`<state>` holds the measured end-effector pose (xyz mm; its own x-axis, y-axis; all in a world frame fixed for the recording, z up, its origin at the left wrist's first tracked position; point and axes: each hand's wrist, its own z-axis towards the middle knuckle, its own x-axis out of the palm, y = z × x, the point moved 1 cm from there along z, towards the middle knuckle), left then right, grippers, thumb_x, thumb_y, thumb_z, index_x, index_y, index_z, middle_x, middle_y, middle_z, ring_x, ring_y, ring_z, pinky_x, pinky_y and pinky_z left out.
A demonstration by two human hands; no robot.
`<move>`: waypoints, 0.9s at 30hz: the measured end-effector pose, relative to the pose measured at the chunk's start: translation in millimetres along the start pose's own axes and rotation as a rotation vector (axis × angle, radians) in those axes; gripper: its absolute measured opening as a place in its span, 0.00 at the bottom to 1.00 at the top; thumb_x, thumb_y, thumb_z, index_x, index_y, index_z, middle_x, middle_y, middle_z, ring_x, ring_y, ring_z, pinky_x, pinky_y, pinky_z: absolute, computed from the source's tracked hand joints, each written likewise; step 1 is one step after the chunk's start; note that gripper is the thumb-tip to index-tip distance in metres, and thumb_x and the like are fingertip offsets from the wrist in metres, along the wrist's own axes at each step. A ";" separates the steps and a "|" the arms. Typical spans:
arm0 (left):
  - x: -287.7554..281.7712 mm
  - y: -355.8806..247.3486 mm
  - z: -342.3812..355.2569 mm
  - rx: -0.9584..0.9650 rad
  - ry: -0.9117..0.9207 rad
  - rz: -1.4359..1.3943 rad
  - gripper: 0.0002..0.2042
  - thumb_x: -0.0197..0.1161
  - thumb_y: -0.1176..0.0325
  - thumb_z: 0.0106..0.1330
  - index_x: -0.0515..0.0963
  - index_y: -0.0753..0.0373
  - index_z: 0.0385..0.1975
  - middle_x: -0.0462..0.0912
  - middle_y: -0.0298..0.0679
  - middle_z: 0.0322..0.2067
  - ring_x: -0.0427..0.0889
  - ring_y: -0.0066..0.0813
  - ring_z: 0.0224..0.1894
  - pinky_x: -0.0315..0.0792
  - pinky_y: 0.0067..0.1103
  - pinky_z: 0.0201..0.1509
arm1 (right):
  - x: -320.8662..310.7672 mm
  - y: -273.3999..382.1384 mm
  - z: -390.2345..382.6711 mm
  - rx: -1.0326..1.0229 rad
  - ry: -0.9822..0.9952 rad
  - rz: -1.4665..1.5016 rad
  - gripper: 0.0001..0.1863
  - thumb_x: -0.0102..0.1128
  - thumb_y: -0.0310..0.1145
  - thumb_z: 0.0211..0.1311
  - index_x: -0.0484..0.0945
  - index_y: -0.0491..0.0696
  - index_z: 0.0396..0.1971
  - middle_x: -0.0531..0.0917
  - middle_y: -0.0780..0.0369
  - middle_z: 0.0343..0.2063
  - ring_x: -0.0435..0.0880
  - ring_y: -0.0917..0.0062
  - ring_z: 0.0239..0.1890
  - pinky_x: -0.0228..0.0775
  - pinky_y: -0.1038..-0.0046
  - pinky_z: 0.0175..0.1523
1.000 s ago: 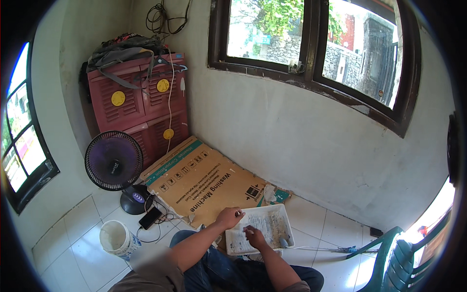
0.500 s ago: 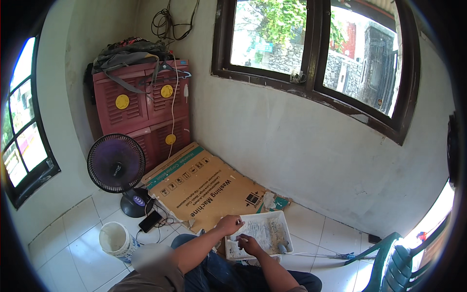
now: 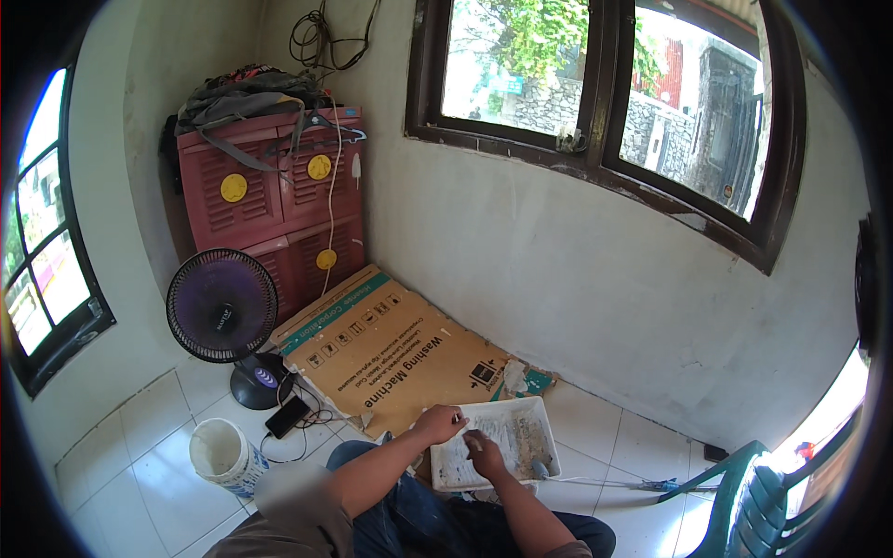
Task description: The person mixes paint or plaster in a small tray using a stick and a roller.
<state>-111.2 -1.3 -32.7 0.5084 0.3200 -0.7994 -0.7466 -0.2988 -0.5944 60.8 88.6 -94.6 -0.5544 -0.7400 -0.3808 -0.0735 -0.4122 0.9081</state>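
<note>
A white rectangular tray [image 3: 543, 428], its inside smeared with whitish and grey material, sits on the floor in front of my legs. Over its left edge is my left hand [image 3: 439, 424], the fingers closed in a pinch near the far left corner. Just to the right and nearer, my right hand [image 3: 484, 453] hovers above the tray with its fingers curled together. Anything small between the fingers of either hand is too tiny to make out. At the tray's near right corner lies a small grey rounded piece [image 3: 540, 471], beside a thin pale rod running right along the floor.
A flattened cardboard sheet [image 3: 391, 344] lies beyond the tray. To the left stand a stained white bucket [image 3: 223, 451], a black phone [image 3: 287, 418] with cables and a table fan [image 3: 223, 307]. Behind is a red cabinet [image 3: 270, 214]; a green plastic chair [image 3: 749, 502] stands at the right.
My right hand has moved up and slightly right, away from the tray's left side, its fingers now pointing farther forward. The left hand stays at nearly the same place.
</note>
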 end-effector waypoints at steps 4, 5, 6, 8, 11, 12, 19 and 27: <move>-2.9 -2.4 0.5 0.008 -0.007 -0.006 0.19 0.62 0.49 0.71 0.86 0.61 0.38 0.88 0.48 0.34 0.88 0.47 0.39 0.80 0.38 0.48 | 28.8 -1.7 -6.6 0.166 0.312 0.000 0.16 0.58 0.35 0.74 0.79 0.46 0.56 0.87 0.59 0.35 0.87 0.75 0.29 0.79 0.67 0.37; -4.7 -5.7 1.1 0.008 -0.003 -0.006 0.19 0.62 0.49 0.71 0.86 0.61 0.38 0.88 0.48 0.34 0.88 0.47 0.39 0.80 0.38 0.48 | 23.7 -13.6 -4.9 0.170 0.310 0.002 0.16 0.58 0.35 0.74 0.79 0.46 0.56 0.87 0.59 0.35 0.87 0.75 0.29 0.79 0.67 0.37; -4.7 -17.5 4.6 0.006 0.009 -0.024 0.19 0.61 0.49 0.71 0.86 0.61 0.38 0.88 0.48 0.34 0.88 0.47 0.39 0.80 0.38 0.48 | 5.5 -36.3 -1.5 0.191 0.175 -0.001 0.15 0.58 0.35 0.74 0.80 0.47 0.56 0.87 0.58 0.35 0.87 0.75 0.29 0.80 0.67 0.37; -4.3 -23.2 4.7 -0.004 0.019 -0.037 0.19 0.61 0.49 0.71 0.86 0.61 0.38 0.88 0.47 0.34 0.88 0.46 0.39 0.80 0.38 0.48 | -24.9 -65.0 4.7 0.197 -0.086 -0.055 0.14 0.57 0.35 0.74 0.80 0.49 0.55 0.87 0.57 0.36 0.88 0.71 0.29 0.80 0.65 0.36; -3.5 -23.2 4.4 0.009 0.018 -0.024 0.19 0.61 0.48 0.71 0.86 0.60 0.38 0.88 0.46 0.34 0.87 0.46 0.39 0.80 0.38 0.47 | -68.9 -85.9 9.8 0.299 -0.447 -0.402 0.13 0.55 0.35 0.74 0.82 0.50 0.52 0.88 0.53 0.33 0.90 0.63 0.31 0.81 0.61 0.38; -3.7 -19.8 3.2 -0.001 0.025 -0.022 0.19 0.61 0.48 0.71 0.86 0.61 0.38 0.88 0.46 0.34 0.87 0.46 0.39 0.80 0.38 0.47 | -66.7 -84.8 9.3 0.298 -0.442 -0.400 0.13 0.55 0.35 0.74 0.82 0.50 0.52 0.88 0.53 0.33 0.90 0.63 0.31 0.81 0.61 0.38; -1.3 -4.7 0.2 -0.015 0.033 0.009 0.20 0.61 0.48 0.71 0.86 0.60 0.39 0.89 0.46 0.35 0.88 0.46 0.40 0.80 0.39 0.48 | -23.7 -33.0 7.7 0.131 -0.128 0.035 0.14 0.52 0.36 0.77 0.80 0.43 0.50 0.85 0.54 0.37 0.87 0.70 0.33 0.79 0.68 0.39; 0.8 -19.8 7.5 0.008 0.045 -0.002 0.20 0.60 0.48 0.71 0.85 0.60 0.39 0.89 0.47 0.34 0.88 0.47 0.40 0.80 0.39 0.49 | -36.2 -42.2 3.7 0.283 0.146 0.123 0.13 0.55 0.36 0.76 0.83 0.44 0.45 0.84 0.60 0.30 0.84 0.77 0.32 0.78 0.72 0.41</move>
<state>-99.3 11.6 -20.9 0.5283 0.2801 -0.8015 -0.7489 -0.2911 -0.5954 80.9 134.8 -118.5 -0.4507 -0.8516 -0.2675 -0.2522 -0.1660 0.9533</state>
